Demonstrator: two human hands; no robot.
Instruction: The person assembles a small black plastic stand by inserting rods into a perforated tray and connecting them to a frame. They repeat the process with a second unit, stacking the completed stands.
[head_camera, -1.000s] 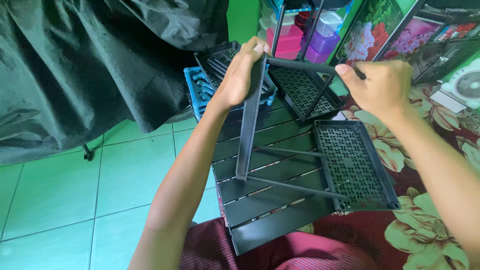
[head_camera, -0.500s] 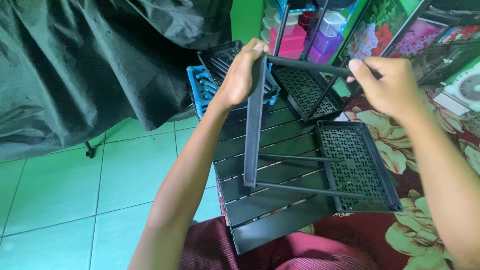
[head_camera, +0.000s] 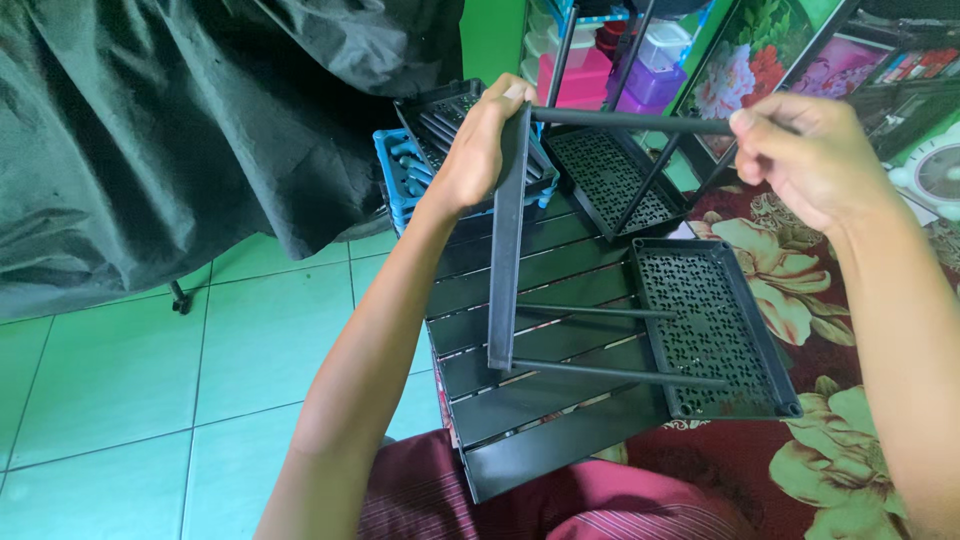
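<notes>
Black plastic rack (head_camera: 560, 330): the left hand (head_camera: 480, 150) is gripping its upright side panel (head_camera: 507, 240) at the top. The right hand (head_camera: 810, 155) is pinching the top rod (head_camera: 630, 121), fingers clamped on it.

Shelf panel (head_camera: 507, 240): dark grey, flat, held on edge, ran from upper centre down to mid-frame.
Top rod (head_camera: 630, 121): black, thin, horizontal across upper right; appeared seated in the panel's top corner.
Lower rods (head_camera: 610, 374): two, jutted rightward from the panel.

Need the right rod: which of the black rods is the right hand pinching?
The top rod, running level from the upright panel to the right hand; the two lower rods go untouched.
</notes>
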